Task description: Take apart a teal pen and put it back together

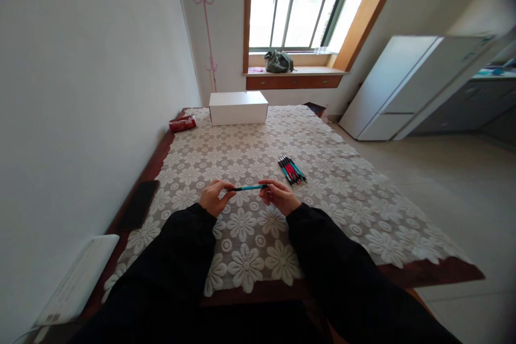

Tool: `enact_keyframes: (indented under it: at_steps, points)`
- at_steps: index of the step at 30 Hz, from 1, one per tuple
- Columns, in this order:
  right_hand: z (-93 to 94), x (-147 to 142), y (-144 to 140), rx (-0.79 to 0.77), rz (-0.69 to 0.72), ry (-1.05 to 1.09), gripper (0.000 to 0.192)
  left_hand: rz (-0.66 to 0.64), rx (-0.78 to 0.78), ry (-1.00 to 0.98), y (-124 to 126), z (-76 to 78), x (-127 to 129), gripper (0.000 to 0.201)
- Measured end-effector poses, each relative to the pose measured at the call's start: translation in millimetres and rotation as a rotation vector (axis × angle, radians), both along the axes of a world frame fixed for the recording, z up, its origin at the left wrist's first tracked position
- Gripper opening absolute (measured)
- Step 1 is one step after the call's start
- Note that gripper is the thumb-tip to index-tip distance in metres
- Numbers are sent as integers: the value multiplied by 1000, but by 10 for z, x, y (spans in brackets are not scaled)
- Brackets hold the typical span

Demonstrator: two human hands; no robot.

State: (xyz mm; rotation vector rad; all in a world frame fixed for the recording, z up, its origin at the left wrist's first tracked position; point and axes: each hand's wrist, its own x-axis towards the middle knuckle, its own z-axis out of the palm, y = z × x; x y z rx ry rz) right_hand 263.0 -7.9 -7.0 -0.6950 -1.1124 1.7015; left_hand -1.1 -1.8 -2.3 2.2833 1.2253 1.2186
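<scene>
Head view shows the left hand (215, 197) and right hand (279, 195) each pinching one end of a teal pen (250, 188) level above the lace tablecloth (342, 172), a light, stiff, probably smooth thing best gripped near its ends.

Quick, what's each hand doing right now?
Left hand: closed on the dark end of the teal pen.
Right hand: closed on the pen's other end.
</scene>
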Motion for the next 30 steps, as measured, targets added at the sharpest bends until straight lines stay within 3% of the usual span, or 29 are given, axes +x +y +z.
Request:
enact_keyframes:
  at_steps: [4,10,18,27,30]
  points:
    - [-64,-8,61,27,-211,-98,37,47,-1,-3,10,-11,-8,15]
    - [-75,-16,70,164,-325,-267,42,100,-31,19,19,-26,-19,18]
    - [-63,-38,32,287,-388,-417,36,109,-38,80,27,-46,-29,17]
    - [-90,-8,65,299,-450,-507,34,3,-35,57,33,-53,-29,12]
    - [-90,1,53,372,-448,-578,29,48,-29,49,25,-41,-31,13]
